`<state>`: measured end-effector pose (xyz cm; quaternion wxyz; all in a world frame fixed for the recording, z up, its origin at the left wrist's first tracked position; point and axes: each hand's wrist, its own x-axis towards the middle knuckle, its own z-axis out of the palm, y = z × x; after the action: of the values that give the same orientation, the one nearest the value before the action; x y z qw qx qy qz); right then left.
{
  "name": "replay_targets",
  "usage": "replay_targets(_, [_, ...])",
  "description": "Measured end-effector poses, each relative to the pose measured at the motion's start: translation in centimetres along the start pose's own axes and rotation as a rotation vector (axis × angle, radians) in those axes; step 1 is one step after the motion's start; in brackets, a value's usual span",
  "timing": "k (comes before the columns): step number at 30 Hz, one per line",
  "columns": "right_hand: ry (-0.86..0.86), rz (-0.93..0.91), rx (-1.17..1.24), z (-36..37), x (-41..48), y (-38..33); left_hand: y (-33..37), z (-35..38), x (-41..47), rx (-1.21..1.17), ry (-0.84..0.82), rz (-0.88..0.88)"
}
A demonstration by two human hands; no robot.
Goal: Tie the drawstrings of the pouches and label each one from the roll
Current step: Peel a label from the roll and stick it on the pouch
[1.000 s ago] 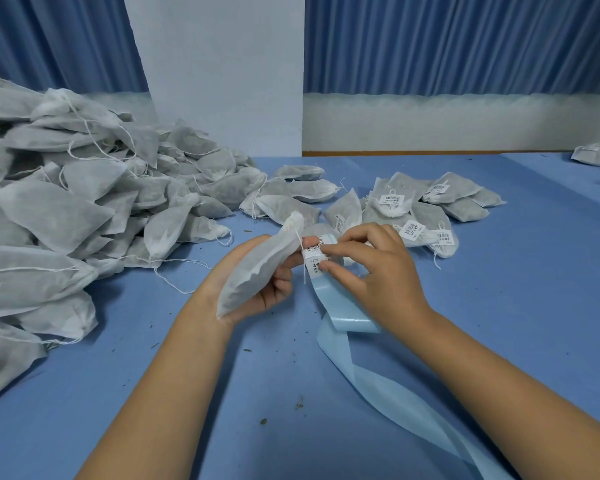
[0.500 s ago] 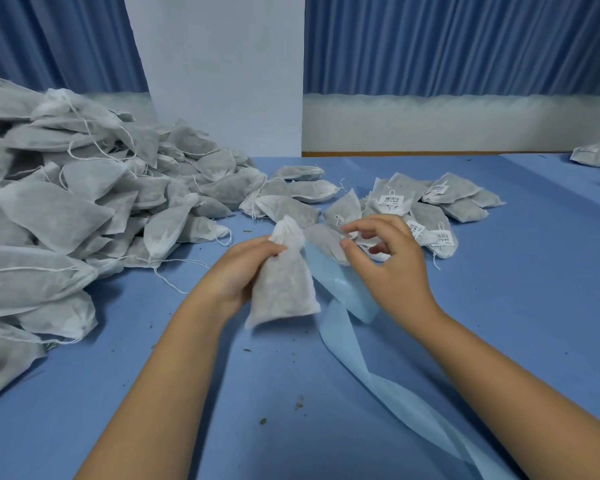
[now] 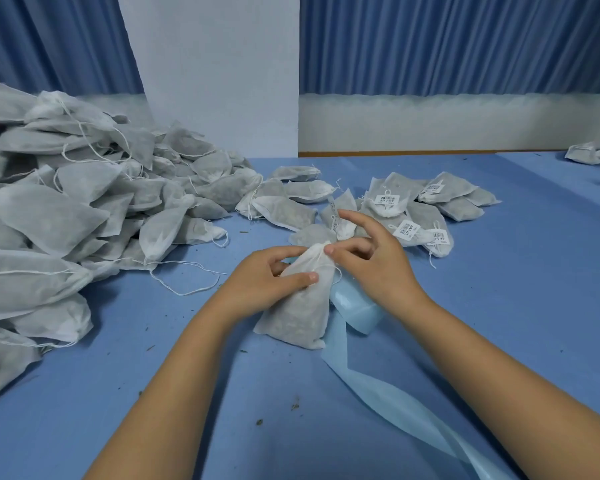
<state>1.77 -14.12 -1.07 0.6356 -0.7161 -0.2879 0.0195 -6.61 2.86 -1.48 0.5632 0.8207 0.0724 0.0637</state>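
Near the middle of the blue worktop (image 3: 499, 306) I have the pouch (image 3: 298, 317) gripped below its neck by the left hand (image 3: 257, 282). The right hand (image 3: 378, 271) has its thumb touching the neck and its fingers spread; I cannot tell if it pinches. The thin drawstring (image 3: 338, 271) could slip, leaving the mouth loose.

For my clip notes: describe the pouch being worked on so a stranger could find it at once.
On the blue table, right of the big heap of grey pouches, two hands meet near the middle. The pouch stands between them over a pale blue strip. It alone is held: the left hand grips it, the right hand touches its neck.
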Motion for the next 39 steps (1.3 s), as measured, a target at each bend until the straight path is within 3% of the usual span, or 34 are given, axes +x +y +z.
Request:
replay_targets(7, [0.003, 0.117, 0.171, -0.6, 0.1, -0.8, -0.5, -0.6, 0.0, 0.335, 0.101, -0.082])
replay_targets(11, [-0.021, 0.119, 0.213, -0.5, 0.0, -1.0, -0.5, -0.4, 0.0, 0.292, 0.202, 0.003])
replay_targets(18, [0.042, 0.16, 0.19, -0.4, 0.0, -0.8, 0.1, -0.1, 0.2, 0.072, 0.137, 0.06])
replay_targets(25, [0.082, 0.123, 0.177, -0.5, 0.1, -0.9, 0.0, -0.3, 0.7, -0.127, 0.203, -0.096])
replay_targets(31, [0.074, 0.058, 0.162, -0.5, -0.2, -1.5, -0.1, -0.3, 0.9, -0.157, 0.273, -0.179])
replay_targets(35, [-0.03, 0.059, 0.079, -0.1, -0.5, -1.8, 0.1, 0.1, 0.8, -0.191, 0.226, -0.144])
replay_targets(39, [-0.019, 0.062, 0.039, 0.3, -0.5, -1.5, 0.5, 0.7, 0.4, -0.247, 0.131, -0.096])
